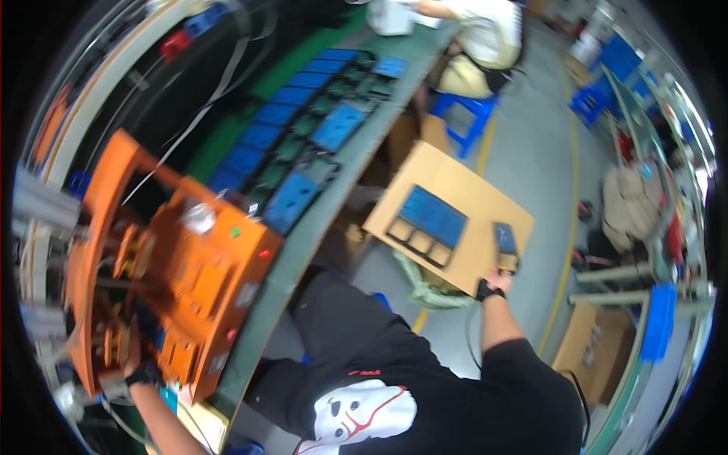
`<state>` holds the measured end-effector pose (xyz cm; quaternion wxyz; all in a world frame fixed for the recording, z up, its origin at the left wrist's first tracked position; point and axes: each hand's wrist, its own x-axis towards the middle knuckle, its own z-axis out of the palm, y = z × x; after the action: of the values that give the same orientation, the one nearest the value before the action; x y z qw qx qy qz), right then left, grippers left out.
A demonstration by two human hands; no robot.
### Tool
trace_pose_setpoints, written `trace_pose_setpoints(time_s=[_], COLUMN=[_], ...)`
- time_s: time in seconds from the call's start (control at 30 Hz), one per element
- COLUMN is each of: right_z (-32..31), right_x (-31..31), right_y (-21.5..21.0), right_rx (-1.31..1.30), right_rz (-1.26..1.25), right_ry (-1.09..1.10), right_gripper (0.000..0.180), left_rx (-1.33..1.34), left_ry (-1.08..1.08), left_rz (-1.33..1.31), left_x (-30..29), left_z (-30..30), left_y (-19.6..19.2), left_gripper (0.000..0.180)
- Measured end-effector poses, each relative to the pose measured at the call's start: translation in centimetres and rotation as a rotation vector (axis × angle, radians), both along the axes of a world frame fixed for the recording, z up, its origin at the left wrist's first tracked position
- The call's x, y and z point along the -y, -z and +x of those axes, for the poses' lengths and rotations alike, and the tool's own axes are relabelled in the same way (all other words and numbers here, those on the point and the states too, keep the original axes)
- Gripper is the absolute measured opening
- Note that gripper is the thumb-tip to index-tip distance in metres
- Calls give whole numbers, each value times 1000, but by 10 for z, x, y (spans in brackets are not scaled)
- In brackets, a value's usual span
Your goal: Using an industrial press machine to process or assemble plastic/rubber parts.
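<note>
My right hand (497, 283), with a dark band at the wrist, is at the right side of a cardboard sheet (485, 205). Its fingers close on the lower end of a small dark blue rectangular panel (503, 236). Left of that panel, on the same cardboard, lies a larger blue panel (434, 214) beside a dark frame with square openings. My left hand (139, 365), also dark-banded, reaches into an orange machine (216, 265) with a raised orange frame. A dark blue piece (154, 327) shows near its fingers, which are blurred and partly hidden.
Rows of blue panels (262, 136) and dark frames lie along the green bench (303, 250). A co-worker (485, 38) sits at the far end on a blue stool (470, 117). At right stand a shelf with a blue bin (658, 322) and an open carton (591, 349).
</note>
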<state>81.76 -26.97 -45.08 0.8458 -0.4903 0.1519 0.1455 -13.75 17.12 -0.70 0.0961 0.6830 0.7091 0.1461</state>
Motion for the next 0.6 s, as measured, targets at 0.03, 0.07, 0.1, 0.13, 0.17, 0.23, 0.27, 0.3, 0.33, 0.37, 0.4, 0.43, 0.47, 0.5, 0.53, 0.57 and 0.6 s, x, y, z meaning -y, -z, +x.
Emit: trace_pose_setpoints(time_s=[0.03, 0.07, 0.1, 0.13, 0.17, 0.23, 0.27, 0.3, 0.33, 0.37, 0.4, 0.43, 0.47, 0.5, 0.53, 0.57, 0.6], right_z=[-8, -18, -30, -43, -54, -74, -83, -89, -94, -98, -100, -98, -93, -89, -83, -75, -69], right_x=[-8, -17, -26, -36, -46, -56, -55, -55, -54, -54, -53, -52, -52, -53, -54, -55, -57], right_y=[5, 6, 3, -2, -9, -27, -36, -45, -53, -61, -67, -74, -81, -86, -90, -96, -99], right_rx=[-101, -309, -474, -526, -551, -595, -611, -598, -550, -330, -90, 49, 177, 274, 293, 278, 270], right_rz=[-11, -19, 122, 91, 4, -225, -367, -513, -674, -1079, -1515, -1589, -1669, -1730, -1673, -1589, -1523], right_ry=[61, 141, 277, 286, 288, 173, 65, -43, -127, -166, -180, -143, -113, -146, -258, -422, -522], right_gripper=[35, 37, 40, 35, 37, 47, 54, 60, 73, 70, 68, 64, 60, 56, 52, 48, 45], left_rx=[106, 213, 231, 255, 231, 209, 209, 211, 213, 313, 251, 218, 183, 226, 242, 255, 299], left_ry=[-41, -140, -120, -146, -167, -157, -122, -87, -96, 37, -16, -38, -62, -15, -21, -79, -90], left_rz=[-56, -157, -132, -148, -133, -73, -28, 17, 36, 99, 123, 147, 168, 159, 186, 202, 216], left_x=[-2, -1, 1, 5, 12, 23, 32, 39, 42, 53, 59, 68, 77, 83, 89, 96, 103], left_z=[10, 20, 28, 33, 37, 44, 46, 49, 54, 57, 60, 62, 64, 64, 65, 65, 66], left_y=[-8, -17, -23, -30, -34, -40, -41, -42, -42, -43, -44, -45, -45, -44, -41, -36, -30], left_gripper=[48, 49, 51, 53, 57, 60, 57, 55, 53, 49, 48, 48, 47, 48, 48, 47, 47])
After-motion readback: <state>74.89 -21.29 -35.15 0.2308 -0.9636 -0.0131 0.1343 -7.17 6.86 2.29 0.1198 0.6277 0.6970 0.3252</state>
